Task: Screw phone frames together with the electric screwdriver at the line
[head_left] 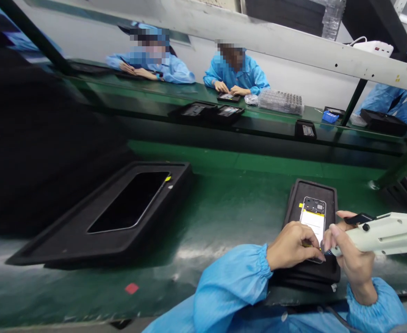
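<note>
Head view — black tray [316,187], phone [312,223] inside

Pale light from a source out of view lit the far wall [314,76] brightly, while the black shape [47,143] at the left sank into near-featureless dark. The glossy table [224,208] threw back soft whitish glare, with shadow beside the left tray [142,238], which wide-angle distortion stretched. Blur smeared the left edge; the left hand [295,245] and right hand [354,256] looked fairly crisp. Pixel blocks masked two co-workers [177,69].
</note>
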Tool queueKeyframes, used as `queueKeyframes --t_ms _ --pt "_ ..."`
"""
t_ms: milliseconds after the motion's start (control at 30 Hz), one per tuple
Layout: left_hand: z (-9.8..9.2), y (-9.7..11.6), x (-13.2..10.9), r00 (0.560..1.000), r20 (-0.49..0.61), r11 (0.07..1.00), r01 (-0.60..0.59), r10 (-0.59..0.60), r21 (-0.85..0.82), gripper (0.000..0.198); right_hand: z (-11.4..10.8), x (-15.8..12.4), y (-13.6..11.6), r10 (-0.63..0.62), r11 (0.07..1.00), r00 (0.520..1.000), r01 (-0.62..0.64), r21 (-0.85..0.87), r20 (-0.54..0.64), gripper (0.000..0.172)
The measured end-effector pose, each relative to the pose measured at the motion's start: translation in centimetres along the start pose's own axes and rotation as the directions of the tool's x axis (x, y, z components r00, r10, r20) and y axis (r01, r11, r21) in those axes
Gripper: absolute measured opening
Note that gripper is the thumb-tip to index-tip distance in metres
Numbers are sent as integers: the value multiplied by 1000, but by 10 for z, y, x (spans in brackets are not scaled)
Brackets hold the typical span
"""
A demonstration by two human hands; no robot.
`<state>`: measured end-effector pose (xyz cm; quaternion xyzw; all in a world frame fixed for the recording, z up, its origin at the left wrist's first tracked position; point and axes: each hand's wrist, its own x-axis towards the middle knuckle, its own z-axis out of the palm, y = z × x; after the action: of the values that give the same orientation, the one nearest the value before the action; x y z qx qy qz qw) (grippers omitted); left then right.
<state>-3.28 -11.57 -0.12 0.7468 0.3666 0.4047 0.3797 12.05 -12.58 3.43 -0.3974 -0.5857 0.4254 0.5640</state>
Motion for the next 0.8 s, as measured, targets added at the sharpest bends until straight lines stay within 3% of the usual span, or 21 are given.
queueKeyframes --t_ms 200,367,600,800 --pt "-13 -2 -5 999 2 995 -41 42 -95 38 -6 3 -7 33 988 998 -25 -154 47 28" --pt "-21 -14 -12 990 -138 999 -27 30 23 25 0 7 -10 49 977 999 -47 -208 5 24" --pt "-16 -17 -14 982 -179 996 -54 66 74 25 4 8 -4 51 967 998 -42 -252 30 32" --pt "-16 -17 -13 980 -191 997 -40 51 62 25 4 6 1 94 965 995 -86 -248 17 29"
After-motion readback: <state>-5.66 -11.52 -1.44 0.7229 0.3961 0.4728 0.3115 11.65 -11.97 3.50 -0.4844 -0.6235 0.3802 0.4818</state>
